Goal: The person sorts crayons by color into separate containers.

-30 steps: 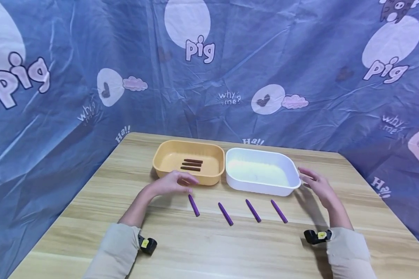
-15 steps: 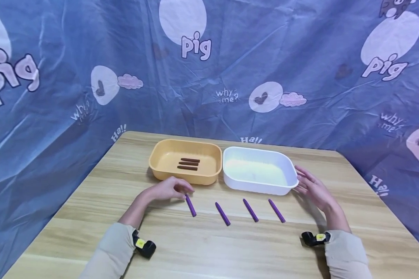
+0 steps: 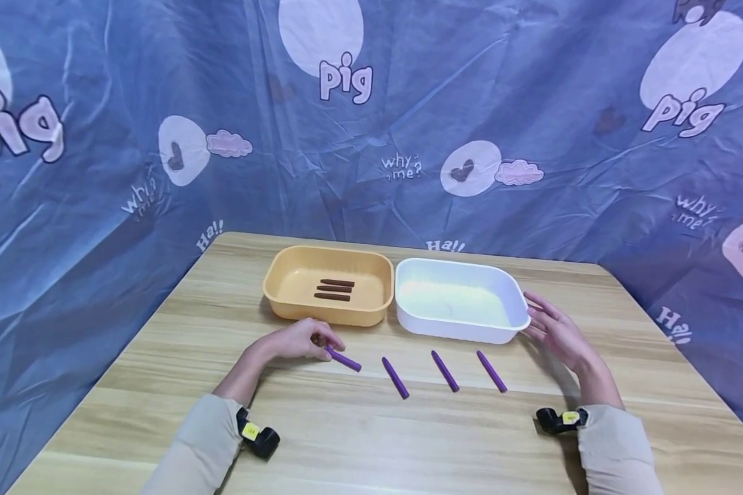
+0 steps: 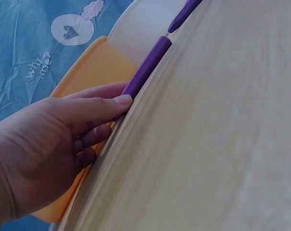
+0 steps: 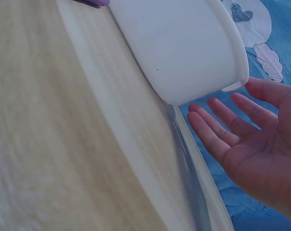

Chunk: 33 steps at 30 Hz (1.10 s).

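left hand [image 3: 298, 339] pinching leftmost purple crayon [image 3: 345, 360], near side of orange bin [image 3: 362, 316], right hand [image 3: 562, 338] loosely spread, at right end of white bin [image 3: 452, 328]

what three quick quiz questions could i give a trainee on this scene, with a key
1. True or false: the brown sticks lie in the orange tray.
2. How many purple sticks lie on the table with no hand on them?
3. What colour is the stick that the left hand pinches: A) brown, B) purple, C) orange?

Key: 1. True. 2. Three. 3. B.
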### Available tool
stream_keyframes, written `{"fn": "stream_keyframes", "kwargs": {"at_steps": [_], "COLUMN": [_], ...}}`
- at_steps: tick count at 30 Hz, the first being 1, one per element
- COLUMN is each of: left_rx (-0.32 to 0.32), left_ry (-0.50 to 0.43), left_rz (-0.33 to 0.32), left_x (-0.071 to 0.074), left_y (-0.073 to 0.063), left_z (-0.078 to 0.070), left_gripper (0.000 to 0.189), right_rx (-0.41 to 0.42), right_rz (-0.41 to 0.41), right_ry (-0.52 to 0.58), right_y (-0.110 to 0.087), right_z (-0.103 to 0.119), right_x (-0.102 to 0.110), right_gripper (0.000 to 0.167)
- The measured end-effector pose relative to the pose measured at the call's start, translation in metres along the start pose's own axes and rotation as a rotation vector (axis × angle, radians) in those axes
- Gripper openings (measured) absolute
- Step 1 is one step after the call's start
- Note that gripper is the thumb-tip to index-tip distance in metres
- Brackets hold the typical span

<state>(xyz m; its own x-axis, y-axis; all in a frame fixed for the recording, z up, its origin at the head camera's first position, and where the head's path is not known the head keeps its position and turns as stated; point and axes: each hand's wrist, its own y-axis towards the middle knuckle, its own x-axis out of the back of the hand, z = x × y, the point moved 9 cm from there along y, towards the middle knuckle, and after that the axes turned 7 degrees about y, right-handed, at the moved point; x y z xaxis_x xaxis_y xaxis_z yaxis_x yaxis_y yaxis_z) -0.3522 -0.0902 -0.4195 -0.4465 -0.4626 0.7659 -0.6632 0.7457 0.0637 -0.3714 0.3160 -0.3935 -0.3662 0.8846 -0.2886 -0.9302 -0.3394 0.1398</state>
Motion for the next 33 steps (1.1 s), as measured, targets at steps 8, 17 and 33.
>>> {"fn": "stream_keyframes", "kwargs": {"at_steps": [8, 17, 33], "left_rx": [0.034, 0.040, 0.036], "left_ry": [0.004, 0.009, -0.030], "left_rz": [0.013, 0.001, -0.045], "left_x": [-0.005, -0.006, -0.001], "left_y": [-0.001, 0.000, 0.007], "left_z": [-0.002, -0.003, -0.018], "left_gripper": [0.023, 0.018, 0.018], "right_rx": [-0.007, -0.007, 0.012], "right_rz": [0.012, 0.030, 0.049], "right_ry": [0.009, 0.046, 0.085], "right_y": [-0.001, -0.003, 0.001], "right_z": [-0.002, -0.006, -0.003], "right_x": [-0.001, 0.000, -0.002], "right_gripper": [0.039, 0.038, 0.035]}}
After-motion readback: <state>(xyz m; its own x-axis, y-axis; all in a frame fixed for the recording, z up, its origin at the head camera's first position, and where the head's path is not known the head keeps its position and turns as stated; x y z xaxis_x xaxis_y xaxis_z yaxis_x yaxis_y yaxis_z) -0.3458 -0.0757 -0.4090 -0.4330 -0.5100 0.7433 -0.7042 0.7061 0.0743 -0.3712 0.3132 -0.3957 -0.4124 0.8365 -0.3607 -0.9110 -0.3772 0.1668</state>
